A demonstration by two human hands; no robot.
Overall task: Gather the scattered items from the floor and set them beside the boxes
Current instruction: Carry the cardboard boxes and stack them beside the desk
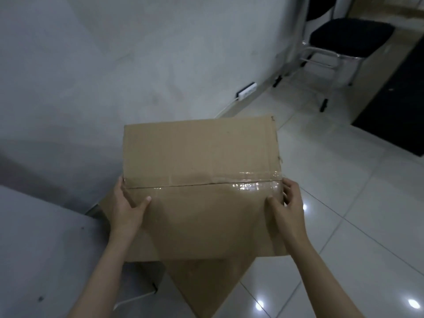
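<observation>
Grip: both hands clamped on the sides of a closed box (pixel 202 180), held between them.
Left hand (pixel 127 208): on the box's left edge at the seam; thumb (pixel 143 203) flat on the top, other fingers out of sight round the side.
Right hand (pixel 288 204): on the right edge at the same seam; thumb pressed on the top, fingers curled over the edge by the tape (pixel 254 183).
Box: brown cardboard, flaps shut, seam running left to right, shiny clear tape over its right part; top face tilted toward the camera.
Box position: in front of the body, over a second box (pixel 206 285); cannot tell whether touching it or just above.
Second box: same brown cardboard, turned at an angle, one corner pointing toward the camera; on the floor (pixel 344 214).
Floor: glossy white tiles with bright light spots.
Wall (pixel 114 65): pale, just behind the boxes; a white socket strip (pixel 247 89) near its foot, with a cord trailing down.
Chair (pixel 344 42): black seat, metal legs, well apart at upper right.
Mat (pixel 394 115): dark, right of the chair.
Table (pixel 41 260): grey surface at lower left, just beside the boxes.
</observation>
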